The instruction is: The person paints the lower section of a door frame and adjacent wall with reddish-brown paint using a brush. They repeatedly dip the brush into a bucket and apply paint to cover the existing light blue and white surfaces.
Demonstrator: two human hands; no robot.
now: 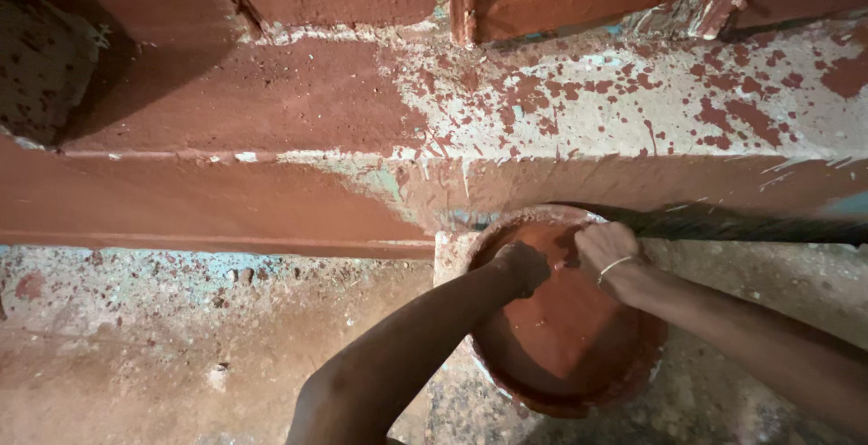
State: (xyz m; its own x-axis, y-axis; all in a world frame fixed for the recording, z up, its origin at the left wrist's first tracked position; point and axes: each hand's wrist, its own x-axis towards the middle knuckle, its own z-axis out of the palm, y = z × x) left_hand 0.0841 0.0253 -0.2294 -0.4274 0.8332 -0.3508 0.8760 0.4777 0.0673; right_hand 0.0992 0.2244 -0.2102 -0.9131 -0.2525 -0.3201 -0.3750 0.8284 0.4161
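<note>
Both hands in the bowl of red wash on the floor by the step: left hand fisted, right hand curled closed.

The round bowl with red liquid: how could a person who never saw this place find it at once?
Look below the long red-coated step, at its right end, on the gritty floor. There sits the round bowl, full of red-brown liquid, with the left hand and the right hand both dipped in. It is the only round vessel there; all else is flat masonry.
</note>
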